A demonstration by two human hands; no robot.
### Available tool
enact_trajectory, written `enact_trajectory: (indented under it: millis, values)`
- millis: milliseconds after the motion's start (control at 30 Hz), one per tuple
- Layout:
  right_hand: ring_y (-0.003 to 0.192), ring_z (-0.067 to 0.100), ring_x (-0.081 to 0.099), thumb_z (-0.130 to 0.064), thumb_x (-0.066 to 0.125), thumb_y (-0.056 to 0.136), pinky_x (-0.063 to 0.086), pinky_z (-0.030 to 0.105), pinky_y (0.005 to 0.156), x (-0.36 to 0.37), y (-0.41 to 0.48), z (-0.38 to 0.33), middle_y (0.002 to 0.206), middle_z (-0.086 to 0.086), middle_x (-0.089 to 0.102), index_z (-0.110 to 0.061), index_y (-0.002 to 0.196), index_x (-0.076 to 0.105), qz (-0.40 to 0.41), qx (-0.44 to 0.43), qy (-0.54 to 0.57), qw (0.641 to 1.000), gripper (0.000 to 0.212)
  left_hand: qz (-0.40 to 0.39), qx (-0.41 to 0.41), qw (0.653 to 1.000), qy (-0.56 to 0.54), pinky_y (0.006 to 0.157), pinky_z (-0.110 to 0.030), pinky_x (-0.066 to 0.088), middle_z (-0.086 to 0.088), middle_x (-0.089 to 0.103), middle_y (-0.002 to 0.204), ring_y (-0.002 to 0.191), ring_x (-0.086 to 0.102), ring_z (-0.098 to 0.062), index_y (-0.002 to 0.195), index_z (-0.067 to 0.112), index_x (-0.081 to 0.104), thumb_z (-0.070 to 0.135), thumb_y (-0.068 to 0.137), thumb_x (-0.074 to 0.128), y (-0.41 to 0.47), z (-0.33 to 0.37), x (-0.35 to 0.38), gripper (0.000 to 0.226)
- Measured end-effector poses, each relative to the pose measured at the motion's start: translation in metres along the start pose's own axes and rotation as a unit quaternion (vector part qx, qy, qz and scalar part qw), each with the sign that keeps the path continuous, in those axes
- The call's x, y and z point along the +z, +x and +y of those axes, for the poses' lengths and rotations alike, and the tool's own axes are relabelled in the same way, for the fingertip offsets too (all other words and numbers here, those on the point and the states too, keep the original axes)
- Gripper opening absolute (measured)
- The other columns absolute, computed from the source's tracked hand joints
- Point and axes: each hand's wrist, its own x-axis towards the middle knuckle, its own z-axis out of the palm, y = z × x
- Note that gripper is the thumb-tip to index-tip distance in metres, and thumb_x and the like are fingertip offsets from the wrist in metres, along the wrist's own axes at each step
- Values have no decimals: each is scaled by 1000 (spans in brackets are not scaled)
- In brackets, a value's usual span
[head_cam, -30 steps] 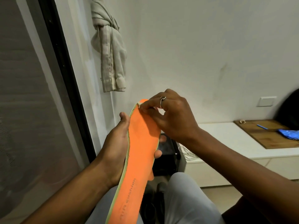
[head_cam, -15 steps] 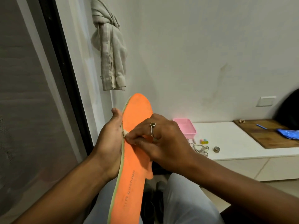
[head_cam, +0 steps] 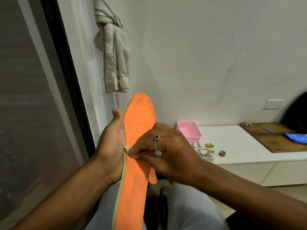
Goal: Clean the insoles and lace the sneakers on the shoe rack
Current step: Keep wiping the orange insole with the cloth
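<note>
A pale, smooth wall [head_cam: 216,55] is seen behind everything, with a dark-framed glass door [head_cam: 33,97] at the left and a knotted grey cloth [head_cam: 113,47] of soft, creased fabric hung between them. A low white bench [head_cam: 232,146] is set along the wall at the right, and part of it is covered by a wooden board [head_cam: 274,138]. The orange insole [head_cam: 137,133] is held in the air over the lap. It is flat, slightly fuzzy and edged in pale green foam. Its long axis is stood nearly upright, with the rounded toe uppermost and away and the printed heel end low and close. It is cradled from behind by the left hand [head_cam: 111,146], whose grip is wrapped round its middle, thumb along the left edge. The right hand [head_cam: 169,155] is laid across the front face at mid-length, and its grip is pinched on a small pale wad [head_cam: 127,149] pressed to the left rim. From that grip the untouched heel half is judged to lie straight down the axis, so a downward stroke would be called for. On the bench a pink plastic tray [head_cam: 197,135] and a tangle of pale cord [head_cam: 206,154], possibly laces, are seen.
</note>
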Motion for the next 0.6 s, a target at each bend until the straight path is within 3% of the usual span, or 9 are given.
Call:
enact_trajectory:
  millis: [100,233,300,400,433,500,533,600]
  values:
    - [76,23,62,-17,80,87,51,41,65,-10,15,23,89,-3,76,-17,91,80,55,4,-89,994,4,-34,-14,999,-18,82,-46,59,-17,69,124,104,71,-31,136,14,60,71,98,18,-2,-6,3,81]
    - [76,21,56,-23,75,91,50,40,64,-24,29,44,91,-4,75,-18,93,80,86,26,-168,982,9,-44,-17,999,-14,87,-55,56,-18,72,118,87,72,-33,132,24,65,74,95,20,-2,-7,2,76]
    - [77,20,57,-19,77,89,49,39,65,-25,25,39,94,-6,75,-19,94,81,38,-1,-144,989,7,-37,-16,999,-11,86,-51,57,-16,70,123,95,71,-32,132,20,65,73,96,19,-5,1,6,79]
    - [84,21,60,-16,78,88,51,37,69,-26,16,26,103,-6,75,-19,99,80,-111,-93,-91,985,12,-43,7,998,41,87,-44,55,-13,71,123,110,69,-30,133,13,62,70,98,18,-10,-5,13,80]
    - [85,21,60,-16,77,88,50,37,70,-31,18,28,105,-6,75,-18,100,80,-142,-112,-83,980,12,-132,24,987,85,88,-45,54,-15,71,122,112,68,-33,132,11,61,67,100,23,-18,-12,4,75]
    - [85,13,56,-11,75,89,51,36,71,-45,26,41,105,-8,75,-19,99,81,-140,-113,-95,979,14,-77,-3,984,158,89,-51,57,-23,69,120,102,69,-37,126,9,65,62,101,35,-23,-22,12,66]
    - [85,8,51,-9,74,90,51,34,70,-51,30,49,104,-9,75,-19,98,81,-120,-103,-114,981,15,-103,-14,974,200,88,-53,55,-25,68,119,94,70,-38,123,12,69,66,99,32,-22,-21,13,69]
    - [85,5,45,-11,73,92,50,32,68,-55,34,56,104,-11,75,-21,98,81,-99,-80,-135,983,13,-4,-39,992,116,87,-54,55,-23,71,116,85,69,-40,119,22,73,76,93,19,-6,-6,18,81]
